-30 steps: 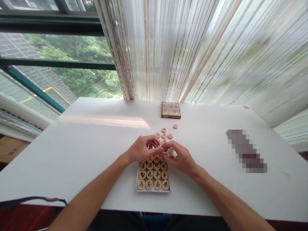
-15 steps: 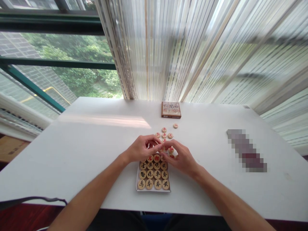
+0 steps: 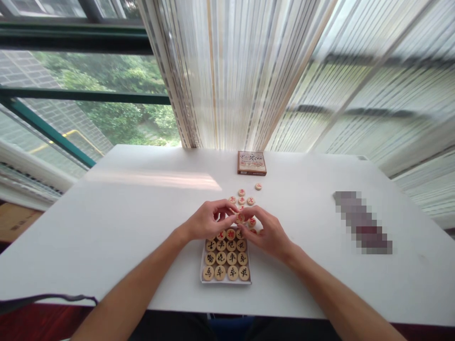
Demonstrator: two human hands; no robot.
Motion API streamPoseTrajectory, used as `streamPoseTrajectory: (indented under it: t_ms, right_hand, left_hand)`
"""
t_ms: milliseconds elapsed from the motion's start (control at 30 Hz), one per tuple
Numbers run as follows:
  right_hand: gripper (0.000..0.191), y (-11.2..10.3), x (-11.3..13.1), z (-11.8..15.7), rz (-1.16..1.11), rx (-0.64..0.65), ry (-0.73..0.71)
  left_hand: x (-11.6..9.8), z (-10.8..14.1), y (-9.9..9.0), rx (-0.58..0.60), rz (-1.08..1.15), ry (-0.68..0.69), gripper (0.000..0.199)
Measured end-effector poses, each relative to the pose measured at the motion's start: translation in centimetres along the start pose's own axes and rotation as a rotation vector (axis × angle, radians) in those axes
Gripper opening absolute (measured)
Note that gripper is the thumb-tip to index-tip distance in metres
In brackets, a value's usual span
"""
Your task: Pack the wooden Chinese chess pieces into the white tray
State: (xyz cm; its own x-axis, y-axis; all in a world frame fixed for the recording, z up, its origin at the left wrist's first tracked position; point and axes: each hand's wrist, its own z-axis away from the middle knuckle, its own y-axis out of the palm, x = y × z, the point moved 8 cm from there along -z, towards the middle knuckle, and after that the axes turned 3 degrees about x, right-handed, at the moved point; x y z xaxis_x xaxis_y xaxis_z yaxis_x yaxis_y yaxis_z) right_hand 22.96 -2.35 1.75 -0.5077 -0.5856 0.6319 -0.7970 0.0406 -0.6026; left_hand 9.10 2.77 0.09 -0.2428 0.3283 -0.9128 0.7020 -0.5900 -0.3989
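Note:
My left hand and my right hand meet above the far edge of a shallow white box tray. Between their fingertips is a round wooden Chinese chess piece with a red character, pinched from both sides. The tray beneath holds rows of similar pieces lying flat, mostly with black characters, such as a black-lettered piece. In the far row a red-lettered piece shows, while my fingers partly cover the row's ends. Some red pieces beside my right fingers are partly hidden.
Several loose red-lettered pieces, among them a far one, lie on the white table beyond my hands. Behind them sits the printed box lid. A blurred-out object lies to the right. A dark cord crosses the near left edge.
The red-lettered piece between my fingertips now shows its face more clearly. My hands stay almost in place; the whole view has shifted slightly.

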Motion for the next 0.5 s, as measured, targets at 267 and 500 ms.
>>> streamPoseTrajectory:
  t_ms: [267, 500]
  right_hand:
    - [0.020, -0.13, 0.05, -0.10, -0.035, 0.006, 0.018]
    - [0.019, -0.26, 0.15, -0.05, -0.063, 0.008, 0.033]
  left_hand:
    - [0.04, 0.04, -0.01, 0.003, 0.007, 0.008, 0.029]
    - [-0.13, 0.08, 0.02, 0.008, 0.015, 0.019, 0.032]
